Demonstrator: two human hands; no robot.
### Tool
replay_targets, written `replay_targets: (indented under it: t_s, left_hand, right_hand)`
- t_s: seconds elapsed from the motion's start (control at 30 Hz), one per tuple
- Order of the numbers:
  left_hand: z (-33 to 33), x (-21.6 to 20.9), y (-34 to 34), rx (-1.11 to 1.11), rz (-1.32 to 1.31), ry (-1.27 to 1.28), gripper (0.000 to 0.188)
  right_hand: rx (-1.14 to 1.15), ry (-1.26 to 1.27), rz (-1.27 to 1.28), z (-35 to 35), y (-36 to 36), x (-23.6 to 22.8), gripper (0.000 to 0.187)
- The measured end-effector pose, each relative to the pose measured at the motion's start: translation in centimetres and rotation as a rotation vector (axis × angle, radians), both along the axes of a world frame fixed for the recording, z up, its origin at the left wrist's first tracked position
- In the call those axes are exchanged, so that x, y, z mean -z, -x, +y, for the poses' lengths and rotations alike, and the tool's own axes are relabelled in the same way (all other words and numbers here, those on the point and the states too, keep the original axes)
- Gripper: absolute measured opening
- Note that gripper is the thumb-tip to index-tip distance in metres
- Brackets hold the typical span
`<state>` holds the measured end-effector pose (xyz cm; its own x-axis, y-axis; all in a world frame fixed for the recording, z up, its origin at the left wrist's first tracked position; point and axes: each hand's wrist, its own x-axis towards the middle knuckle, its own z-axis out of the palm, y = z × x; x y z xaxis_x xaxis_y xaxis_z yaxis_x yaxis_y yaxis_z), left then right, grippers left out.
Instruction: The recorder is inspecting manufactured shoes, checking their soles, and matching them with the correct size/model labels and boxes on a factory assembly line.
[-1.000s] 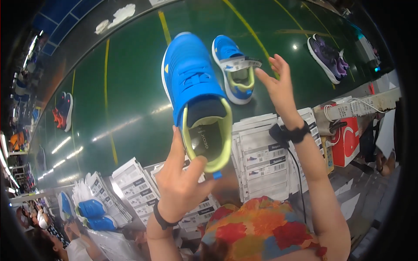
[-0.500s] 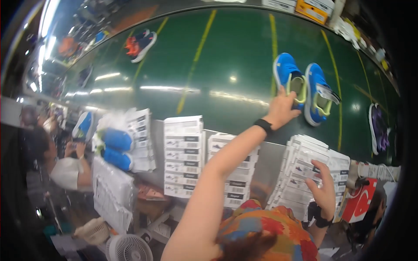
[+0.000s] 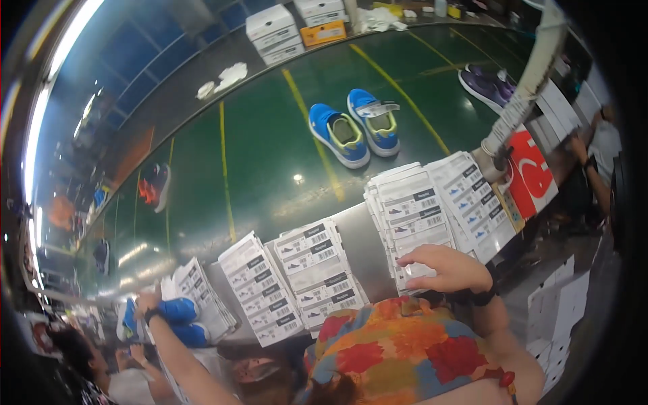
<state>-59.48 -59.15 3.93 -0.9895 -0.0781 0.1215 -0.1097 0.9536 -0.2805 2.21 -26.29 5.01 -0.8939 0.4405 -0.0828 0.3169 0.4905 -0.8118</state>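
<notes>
My left hand (image 3: 146,302), a dark band at its wrist, reaches far left to the blue shoes (image 3: 178,310) beside the belt. Its fingers are too small and blurred to tell whether they grip a shoe. My right hand (image 3: 447,268) is open, thumb and fingers apart, over the near end of a stack of printed label sheets (image 3: 406,202). I cannot tell whether it touches the sheets. On the green belt stands a pair of blue shoes with lime linings, a left shoe (image 3: 337,137) and a right shoe (image 3: 375,125) with a tag across it.
More label stacks (image 3: 260,290) line the belt's near edge. A pale post (image 3: 520,101) rises at right beside a red box (image 3: 532,172). Purple shoes (image 3: 487,86) and dark-orange shoes (image 3: 155,187) stand on the belt. White boxes (image 3: 272,30) sit beyond. Co-workers are at both sides.
My left hand has left the blue shoes on the belt and swung left to the other blue pair. My right hand stays over the labels. The view has turned.
</notes>
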Motion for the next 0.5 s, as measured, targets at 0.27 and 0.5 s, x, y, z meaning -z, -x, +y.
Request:
replay_targets:
  t_s: [0.27, 0.5]
  left_hand:
    - [-14.1, 5.6, 3.3, 0.14, -0.04, -0.509, 0.084]
    - [-8.7, -2.1, 0.9, 0.387, 0.07, -0.417, 0.052]
  right_hand:
    - [-0.177, -0.098, -0.001, -0.5, 4.0, 0.7, 0.051]
    - [-0.208, -0.042, 0.055, 0.4, 5.6, 0.6, 0.046]
